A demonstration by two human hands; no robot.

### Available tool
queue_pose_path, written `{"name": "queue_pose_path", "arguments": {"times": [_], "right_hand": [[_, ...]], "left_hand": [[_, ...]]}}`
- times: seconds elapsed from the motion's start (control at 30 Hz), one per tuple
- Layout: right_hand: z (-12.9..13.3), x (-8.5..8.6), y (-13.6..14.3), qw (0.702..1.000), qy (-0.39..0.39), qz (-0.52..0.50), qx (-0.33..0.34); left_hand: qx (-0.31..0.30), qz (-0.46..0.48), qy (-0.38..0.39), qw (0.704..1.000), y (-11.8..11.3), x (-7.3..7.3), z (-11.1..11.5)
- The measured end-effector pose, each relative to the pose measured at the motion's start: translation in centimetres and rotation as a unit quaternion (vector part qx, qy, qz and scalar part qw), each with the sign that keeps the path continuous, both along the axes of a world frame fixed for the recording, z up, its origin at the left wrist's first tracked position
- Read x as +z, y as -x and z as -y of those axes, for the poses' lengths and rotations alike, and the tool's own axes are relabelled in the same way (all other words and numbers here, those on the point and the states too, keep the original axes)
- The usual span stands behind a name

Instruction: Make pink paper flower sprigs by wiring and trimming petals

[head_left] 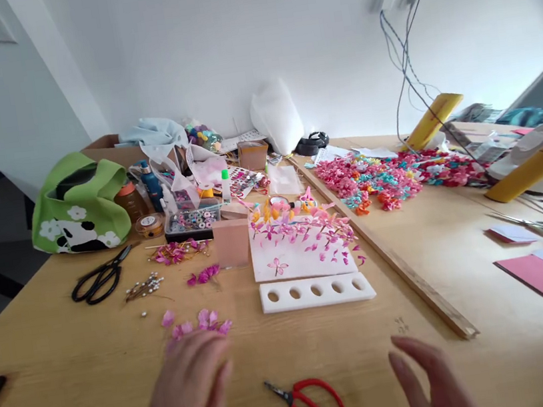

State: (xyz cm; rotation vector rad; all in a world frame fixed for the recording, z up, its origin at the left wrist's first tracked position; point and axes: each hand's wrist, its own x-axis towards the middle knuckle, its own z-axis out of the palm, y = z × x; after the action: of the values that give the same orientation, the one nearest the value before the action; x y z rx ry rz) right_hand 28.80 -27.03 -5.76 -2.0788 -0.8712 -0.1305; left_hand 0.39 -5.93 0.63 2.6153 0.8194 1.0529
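My left hand [188,383] hovers just in front of a small pile of pink-purple petals [208,319]. Its fingers curve forward, thumb apart, and nothing shows in its grasp. Lower right, my right hand [427,377] is raised over the table, thumb and fingers apart and holding nothing. Between both hands lies a pair of red-handled scissors [316,403] with short dark blades. Beyond it stands a white foam block [317,291] with a row of round holes. Behind the block, pink and orange flower sprigs [305,226] lie across a white sheet [285,268].
Black scissors [103,278], white-beaded stems [146,286] and purple flower pieces [204,275] lie to the left. A wooden strip [395,260] runs diagonally on the right. Farther back are a green panda bag [77,207], a bead box [193,222] and heaped colourful flowers [374,179].
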Motion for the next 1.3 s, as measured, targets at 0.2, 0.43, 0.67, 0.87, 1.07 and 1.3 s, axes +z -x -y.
{"name": "queue_pose_path", "arguments": {"times": [0.2,0.43,0.67,0.87,1.07,1.3], "right_hand": [[-5.9,1.8,-8.2,0.987,-0.039,-0.141,-0.067],[-7.6,0.8,-9.3,0.985,-0.062,-0.139,-0.077],[-9.1,2.4,-10.4,0.988,-0.071,-0.1,-0.093],[-10.2,2.9,-10.7,0.989,0.005,-0.065,-0.136],[-10.8,3.4,-9.3,0.987,0.066,-0.018,-0.146],[-11.1,2.7,-9.4,0.985,0.091,0.006,-0.148]], "left_hand": [[-0.121,-0.151,-0.02,0.981,-9.0,-1.5,4.3],[-0.132,-0.247,0.059,0.958,-16.2,-1.4,4.4],[-0.128,-0.251,0.08,0.956,-18.8,-2.2,3.8],[-0.13,-0.25,0.082,0.956,-18.8,-2.4,3.8],[-0.125,-0.253,0.069,0.957,-19.0,-2.5,3.9],[-0.126,-0.256,0.053,0.957,-19.0,-2.8,3.9]]}}
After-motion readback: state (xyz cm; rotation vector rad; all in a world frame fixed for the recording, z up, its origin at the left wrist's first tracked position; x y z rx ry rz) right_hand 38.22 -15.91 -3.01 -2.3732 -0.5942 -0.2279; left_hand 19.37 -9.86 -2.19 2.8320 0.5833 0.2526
